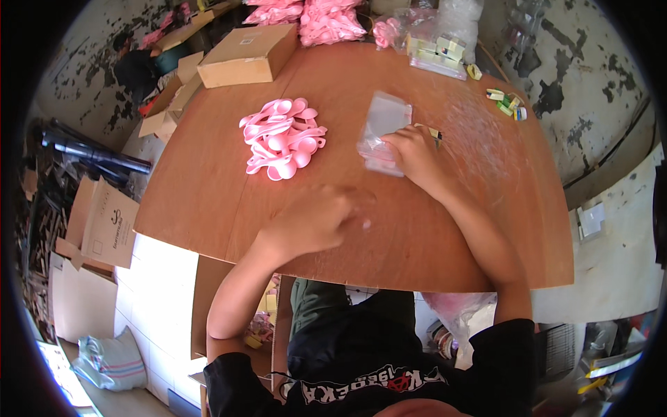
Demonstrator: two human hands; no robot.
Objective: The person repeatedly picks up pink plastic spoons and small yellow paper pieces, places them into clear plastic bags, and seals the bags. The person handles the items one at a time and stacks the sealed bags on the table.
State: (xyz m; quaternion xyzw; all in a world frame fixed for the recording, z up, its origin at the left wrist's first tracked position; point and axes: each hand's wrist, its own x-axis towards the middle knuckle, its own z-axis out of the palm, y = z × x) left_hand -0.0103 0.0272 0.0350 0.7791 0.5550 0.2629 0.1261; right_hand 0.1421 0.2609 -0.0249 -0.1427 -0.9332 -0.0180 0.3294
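A heap of pink plastic spoons (281, 139) lies on the brown wooden table (201, 181), left of centre. To its right is a stack of clear plastic bags (384, 115) with pinkish edges. My right hand (415, 156) is on that stack, thumb and fingers curled together at the bags' edge. Nearer to me, my left hand (313, 217) hovers over the table in front of the spoons, smeared by motion. Its fingers cannot be made out, and a small pale spot shows beside them. Part of a small yellow-and-dark packet (432, 133) peeks out behind my right hand.
At the table's back are a closed cardboard box (248, 55), bulging bags of pink spoons (330, 21) and a pile of clear packs (438, 59). Several small green and yellow boxes (507, 103) sit at right. An open carton (269, 326) stands under the front edge.
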